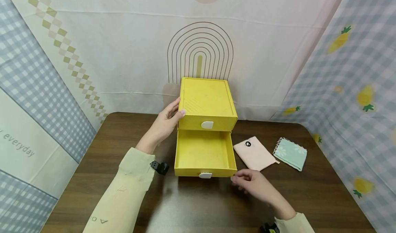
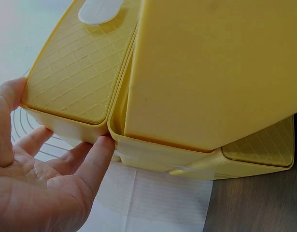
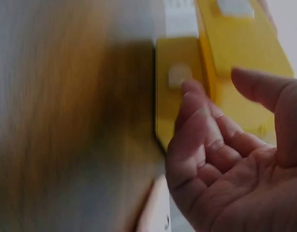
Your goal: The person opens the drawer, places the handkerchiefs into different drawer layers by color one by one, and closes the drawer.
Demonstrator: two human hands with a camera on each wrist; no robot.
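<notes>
A yellow two-drawer box stands at the back middle of the brown table. Its lower drawer is pulled out and holds nothing that I can see. My left hand rests against the box's left side with straight fingers touching its edge. My right hand hovers just off the drawer's front right corner, fingers loosely curled and holding nothing. In the right wrist view the hand is blurred, close to the drawer's white handle.
A pink folded cloth and a mint floral cloth lie right of the drawer. A small black object sits left of the drawer by my left sleeve. Fabric backdrops close in the back and both sides.
</notes>
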